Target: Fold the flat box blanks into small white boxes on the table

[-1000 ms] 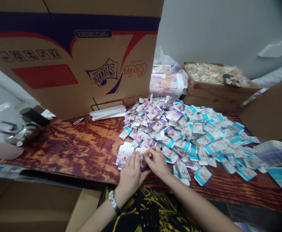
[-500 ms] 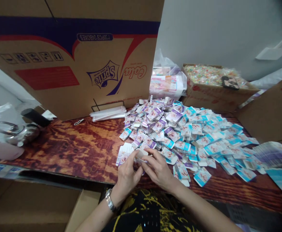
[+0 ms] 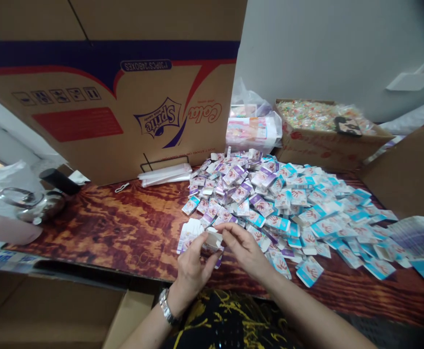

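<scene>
Near the table's front edge my left hand (image 3: 193, 264) is closed around a small card box (image 3: 212, 241), whose top end stands open toward me. The fingers of my right hand (image 3: 243, 247) are bent together at the box's right upper edge; whether they pinch a flap is too small to tell. Behind my left hand some white and purple unfolded cartons (image 3: 189, 233) lie on the table. A large heap of small purple and blue printed boxes (image 3: 266, 198) spreads from behind my hands to the right.
A big upright cardboard carton (image 3: 106, 97) stands at the back left, with clear plastic sleeves (image 3: 166, 174) at its foot. A metal kettle (image 3: 42, 206) is at the left. An open box of wrapped candy (image 3: 306, 115) sits behind the heap. Flat cartons (image 3: 420, 242) fan out at the right.
My right hand has shifted slightly right, away from my left, and more of the small box's open end shows. The whole view has moved a little.
</scene>
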A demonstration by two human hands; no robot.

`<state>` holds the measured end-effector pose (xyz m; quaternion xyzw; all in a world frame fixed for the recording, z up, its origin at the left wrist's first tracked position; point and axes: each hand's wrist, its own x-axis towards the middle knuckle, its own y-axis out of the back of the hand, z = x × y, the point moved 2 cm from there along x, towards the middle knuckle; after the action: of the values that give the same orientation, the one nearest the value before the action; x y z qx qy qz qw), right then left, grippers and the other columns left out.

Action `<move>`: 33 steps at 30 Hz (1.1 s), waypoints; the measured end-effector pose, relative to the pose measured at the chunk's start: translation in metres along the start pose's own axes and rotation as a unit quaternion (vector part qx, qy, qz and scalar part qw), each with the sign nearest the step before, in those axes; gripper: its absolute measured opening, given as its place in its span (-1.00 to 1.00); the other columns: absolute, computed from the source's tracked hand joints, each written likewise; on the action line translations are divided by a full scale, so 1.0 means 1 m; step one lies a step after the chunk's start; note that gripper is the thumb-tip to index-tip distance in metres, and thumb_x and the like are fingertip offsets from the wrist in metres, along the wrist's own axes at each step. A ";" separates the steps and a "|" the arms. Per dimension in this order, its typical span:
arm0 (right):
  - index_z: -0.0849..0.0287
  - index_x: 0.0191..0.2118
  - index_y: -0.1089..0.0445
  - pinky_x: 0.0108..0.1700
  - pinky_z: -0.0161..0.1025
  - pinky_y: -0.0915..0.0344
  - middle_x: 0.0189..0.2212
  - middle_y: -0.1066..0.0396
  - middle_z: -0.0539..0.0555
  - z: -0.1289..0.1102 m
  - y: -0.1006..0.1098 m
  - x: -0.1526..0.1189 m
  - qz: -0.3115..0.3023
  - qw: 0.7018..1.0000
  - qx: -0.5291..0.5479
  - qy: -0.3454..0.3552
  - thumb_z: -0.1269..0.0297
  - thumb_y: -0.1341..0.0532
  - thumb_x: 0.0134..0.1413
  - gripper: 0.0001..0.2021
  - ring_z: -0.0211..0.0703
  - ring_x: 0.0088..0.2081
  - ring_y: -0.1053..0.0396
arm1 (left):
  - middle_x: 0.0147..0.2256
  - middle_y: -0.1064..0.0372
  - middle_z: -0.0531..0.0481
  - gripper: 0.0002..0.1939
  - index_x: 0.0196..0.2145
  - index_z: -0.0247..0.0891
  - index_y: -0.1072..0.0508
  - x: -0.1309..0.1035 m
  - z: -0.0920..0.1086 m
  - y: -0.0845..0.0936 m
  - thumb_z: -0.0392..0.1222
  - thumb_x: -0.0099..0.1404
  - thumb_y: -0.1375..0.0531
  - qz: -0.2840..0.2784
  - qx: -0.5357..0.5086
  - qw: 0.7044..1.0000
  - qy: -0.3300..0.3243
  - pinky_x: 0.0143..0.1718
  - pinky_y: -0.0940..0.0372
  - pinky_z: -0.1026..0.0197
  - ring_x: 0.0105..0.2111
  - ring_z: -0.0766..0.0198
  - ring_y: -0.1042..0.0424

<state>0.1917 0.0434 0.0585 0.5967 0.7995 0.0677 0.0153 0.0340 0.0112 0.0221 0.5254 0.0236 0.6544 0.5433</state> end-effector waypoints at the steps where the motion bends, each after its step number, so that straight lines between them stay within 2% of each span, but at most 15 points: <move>1: 0.08 -0.12 -0.34 -0.29 -0.31 -0.30 -0.31 -0.38 0.02 0.001 0.000 0.000 0.003 1.000 0.004 -0.003 0.09 -0.03 0.22 -0.74 -0.20 -0.29 -0.34 | -0.14 -0.43 -0.16 -0.46 0.12 -0.25 -0.11 -0.001 0.000 0.000 -0.21 0.23 -0.21 0.000 0.004 1.000 -0.003 -0.23 -0.43 0.25 -0.22 0.21 -0.50; 5: 0.10 -0.17 -0.35 -0.29 -0.33 -0.29 -0.33 -0.38 0.02 0.000 0.001 0.003 0.005 1.000 0.012 -0.007 0.08 -0.04 0.21 -0.74 -0.21 -0.29 -0.33 | -0.10 -0.41 -0.19 -0.47 0.12 -0.26 -0.11 0.000 0.001 0.001 -0.26 0.24 -0.19 -0.016 0.003 0.999 -0.027 -0.16 -0.42 0.20 -0.13 0.17 -0.46; 9: 0.16 -0.30 -0.37 -0.31 -0.33 -0.27 -0.41 -0.36 0.00 -0.007 -0.001 0.006 -0.029 0.999 0.037 -0.013 0.09 -0.06 0.20 -0.73 -0.24 -0.35 -0.32 | -0.08 -0.39 -0.22 -0.55 0.08 -0.30 -0.15 0.004 0.003 0.002 -0.32 0.25 -0.15 -0.057 -0.012 0.997 -0.052 -0.07 -0.38 0.18 -0.05 0.16 -0.41; 13: 0.17 -0.30 -0.37 -0.33 -0.34 -0.29 -0.38 -0.38 0.01 -0.012 -0.001 0.007 -0.051 0.999 0.005 -0.017 0.16 -0.14 0.14 -0.82 -0.23 -0.34 -0.34 | -0.07 -0.37 -0.25 -0.49 0.14 -0.33 -0.07 0.001 0.003 -0.002 -0.31 0.26 -0.12 -0.058 0.004 0.998 -0.032 -0.10 -0.39 0.20 -0.08 0.17 -0.43; 17: 0.14 -0.30 -0.41 -0.27 -0.28 -0.30 -0.39 -0.40 0.03 -0.017 0.001 0.004 0.010 0.988 -0.144 0.055 0.27 -0.15 0.14 -0.88 -0.20 -0.33 -0.36 | 0.01 -0.31 -0.31 -0.37 0.23 -0.37 0.09 -0.003 0.003 -0.005 -0.25 0.28 -0.09 -0.076 0.023 0.997 0.006 -0.09 -0.38 0.16 -0.04 0.13 -0.40; 19: 0.12 -0.27 -0.44 -0.23 -0.24 -0.31 -0.36 -0.39 0.06 -0.020 -0.002 0.001 0.024 0.977 -0.185 0.101 0.32 -0.12 0.16 -0.86 -0.18 -0.31 -0.36 | 0.05 -0.26 -0.33 -0.34 0.25 -0.38 0.15 0.000 0.004 -0.005 -0.26 0.29 -0.06 -0.098 0.033 0.995 0.012 -0.05 -0.36 0.13 0.01 0.11 -0.36; 23: 0.08 -0.07 -0.39 -0.06 -0.15 -0.30 -0.15 -0.35 0.15 -0.018 -0.012 -0.009 0.034 0.967 -0.197 0.159 0.37 -0.05 0.19 -0.75 -0.10 -0.10 -0.33 | 0.11 -0.20 -0.31 -0.33 0.27 -0.36 0.20 0.006 0.005 -0.003 -0.30 0.30 -0.03 -0.116 0.036 0.992 0.020 0.02 -0.31 0.14 0.06 0.13 -0.30; 26: 0.08 -0.01 -0.35 0.03 -0.14 -0.25 -0.05 -0.31 0.16 -0.008 -0.018 -0.016 0.030 0.971 -0.183 0.154 0.38 -0.04 0.20 -0.72 -0.10 0.00 -0.28 | 0.12 -0.18 -0.32 -0.32 0.28 -0.37 0.21 0.004 0.003 -0.005 -0.31 0.30 -0.03 -0.116 0.033 0.992 0.030 0.01 -0.30 0.15 0.07 0.13 -0.29; 30: 0.13 -0.14 -0.39 -0.17 -0.22 -0.32 -0.28 -0.41 0.07 0.002 -0.014 -0.006 -0.038 0.981 -0.166 0.096 0.37 -0.09 0.16 -0.81 -0.18 -0.24 -0.38 | 0.11 -0.20 -0.33 -0.30 0.28 -0.36 0.25 -0.001 0.003 -0.009 -0.34 0.28 -0.02 -0.146 0.027 0.988 0.038 -0.04 -0.34 0.14 0.02 0.12 -0.34; 31: 0.13 -0.19 -0.40 -0.21 -0.23 -0.32 -0.33 -0.42 0.04 0.001 -0.009 0.002 -0.061 0.980 -0.169 0.085 0.37 -0.11 0.13 -0.84 -0.19 -0.30 -0.38 | 0.11 -0.18 -0.34 -0.28 0.28 -0.36 0.27 0.000 0.004 -0.008 -0.32 0.28 -0.03 -0.149 0.018 0.988 0.041 -0.04 -0.34 0.13 0.03 0.12 -0.33; 33: 0.12 -0.21 -0.39 -0.24 -0.23 -0.32 -0.37 -0.42 0.01 -0.006 0.005 0.025 -0.066 0.984 -0.154 0.066 0.35 -0.14 0.09 -0.85 -0.21 -0.34 -0.37 | 0.17 -0.07 -0.39 -0.22 0.28 -0.37 0.33 0.005 0.005 -0.004 -0.25 0.28 -0.09 -0.124 0.000 0.991 0.050 -0.01 -0.31 0.08 0.08 0.07 -0.27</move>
<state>0.1890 0.0685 0.0665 0.5274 0.8162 0.2287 0.0585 0.0411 0.0138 0.0256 0.4852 0.1152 0.6076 0.6182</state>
